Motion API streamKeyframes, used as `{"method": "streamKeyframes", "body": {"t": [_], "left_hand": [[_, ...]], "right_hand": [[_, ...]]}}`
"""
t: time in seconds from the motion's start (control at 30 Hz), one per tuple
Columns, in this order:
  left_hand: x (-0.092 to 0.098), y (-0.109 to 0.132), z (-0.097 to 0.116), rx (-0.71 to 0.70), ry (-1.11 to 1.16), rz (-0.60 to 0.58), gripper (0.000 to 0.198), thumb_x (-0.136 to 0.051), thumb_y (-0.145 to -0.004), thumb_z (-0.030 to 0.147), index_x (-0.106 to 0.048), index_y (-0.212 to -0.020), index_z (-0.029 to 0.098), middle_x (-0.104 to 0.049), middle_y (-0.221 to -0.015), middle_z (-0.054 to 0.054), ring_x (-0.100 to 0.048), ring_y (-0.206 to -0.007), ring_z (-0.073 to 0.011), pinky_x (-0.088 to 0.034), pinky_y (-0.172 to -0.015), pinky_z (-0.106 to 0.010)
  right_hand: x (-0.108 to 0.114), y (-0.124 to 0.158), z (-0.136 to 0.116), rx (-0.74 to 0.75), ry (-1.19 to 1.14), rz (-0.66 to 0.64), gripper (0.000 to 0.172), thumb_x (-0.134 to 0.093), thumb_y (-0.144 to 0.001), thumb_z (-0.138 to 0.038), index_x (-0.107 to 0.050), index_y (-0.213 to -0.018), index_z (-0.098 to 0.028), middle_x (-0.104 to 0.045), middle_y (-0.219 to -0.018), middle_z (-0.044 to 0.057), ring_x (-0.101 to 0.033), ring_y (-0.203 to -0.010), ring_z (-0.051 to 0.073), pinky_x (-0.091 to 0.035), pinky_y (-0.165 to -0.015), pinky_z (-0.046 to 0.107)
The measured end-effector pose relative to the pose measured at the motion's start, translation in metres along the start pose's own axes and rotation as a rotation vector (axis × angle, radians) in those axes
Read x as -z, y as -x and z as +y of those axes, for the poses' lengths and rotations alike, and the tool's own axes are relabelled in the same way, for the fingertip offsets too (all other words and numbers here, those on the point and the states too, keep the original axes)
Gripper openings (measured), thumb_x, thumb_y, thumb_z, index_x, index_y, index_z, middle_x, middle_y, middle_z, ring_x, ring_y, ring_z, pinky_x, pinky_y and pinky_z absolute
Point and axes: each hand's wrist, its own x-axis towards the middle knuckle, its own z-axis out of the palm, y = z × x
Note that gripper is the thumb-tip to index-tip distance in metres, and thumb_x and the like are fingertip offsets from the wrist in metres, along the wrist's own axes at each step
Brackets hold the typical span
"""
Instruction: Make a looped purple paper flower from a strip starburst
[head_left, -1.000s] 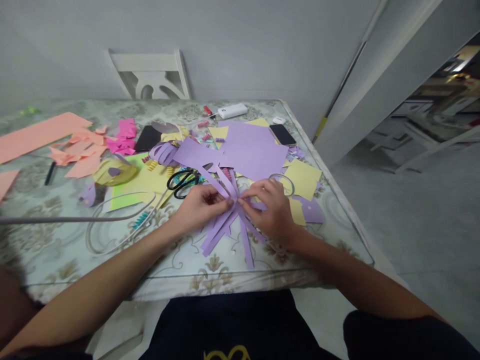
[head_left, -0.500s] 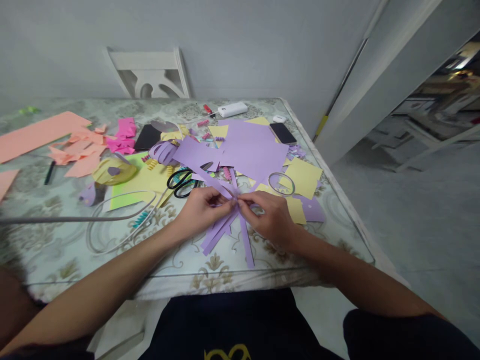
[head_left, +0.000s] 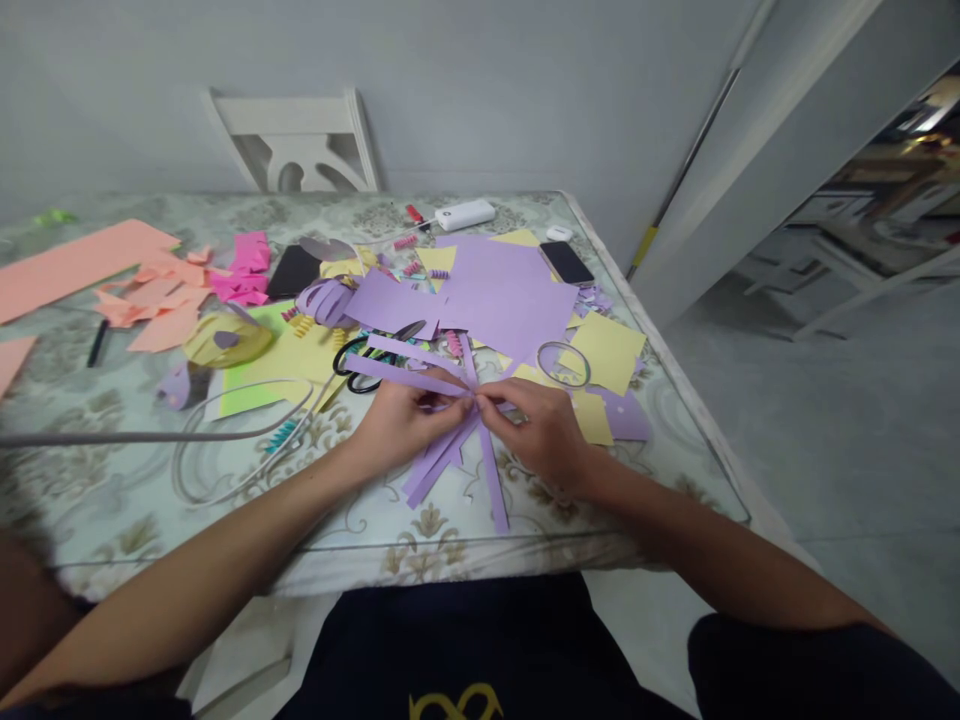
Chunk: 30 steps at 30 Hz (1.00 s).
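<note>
Several purple paper strips [head_left: 493,480] cross at one middle point and fan out like a star over the table. My left hand [head_left: 411,418] pinches them near the crossing, thumb against fingers. From the right, my right hand [head_left: 534,425] pinches the same crossing, its fingertips almost touching the left thumb. Two strips reach out to the left above my left hand, over the black-handled scissors [head_left: 364,365]. The exact crossing is partly hidden by my fingertips. Large purple paper sheets [head_left: 510,295] lie just beyond the hands.
A roll of clear tape [head_left: 563,365] lies on yellow paper [head_left: 611,355] at the right. A phone [head_left: 566,263], a white power bank [head_left: 465,214] and a white cable [head_left: 225,440] rest on the table [head_left: 285,530]. Orange paper [head_left: 82,265] and a yellow paper ball [head_left: 229,343] are at the left.
The upper strips have swung left and now spread apart across the scissors. Both hands stay pinched at the crossing in nearly the same place.
</note>
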Motion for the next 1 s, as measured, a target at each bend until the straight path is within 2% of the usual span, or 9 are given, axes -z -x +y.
{"method": "streamKeyframes", "body": {"t": [0.33,0.67,1.0], "left_hand": [[0.001,-0.0017,0.0034,0.055,0.055,0.005,0.012,-0.07,-0.088,0.025,-0.074,-0.087,0.014,-0.074,-0.082,-0.006,-0.065,-0.071,-0.0135,-0.051,-0.064,-0.025],[0.0052,-0.0034,0.0069,0.087,0.129,-0.019,0.013,-0.071,-0.088,0.027,-0.074,-0.086,0.014,-0.074,-0.083,-0.005,-0.065,-0.074,-0.0141,-0.051,-0.065,-0.024],[-0.0001,-0.0008,0.0,0.042,0.035,0.038,0.013,-0.071,-0.088,0.027,-0.076,-0.091,0.016,-0.078,-0.087,-0.005,-0.068,-0.076,-0.0149,-0.054,-0.069,-0.026]], "right_hand": [[0.0008,0.0002,-0.0009,-0.066,-0.041,-0.033,0.011,-0.06,-0.099,-0.019,-0.071,-0.096,-0.019,-0.078,-0.087,0.004,-0.073,-0.08,0.017,-0.057,-0.077,0.03],[0.0027,-0.0026,-0.0025,-0.125,-0.148,-0.015,0.01,-0.062,-0.098,-0.02,-0.072,-0.096,-0.02,-0.08,-0.09,0.003,-0.074,-0.08,0.016,-0.058,-0.077,0.028],[0.0008,0.0015,0.001,-0.027,-0.024,-0.05,0.012,-0.059,-0.101,-0.02,-0.071,-0.102,-0.019,-0.079,-0.093,0.006,-0.074,-0.085,0.018,-0.058,-0.081,0.031]]}}
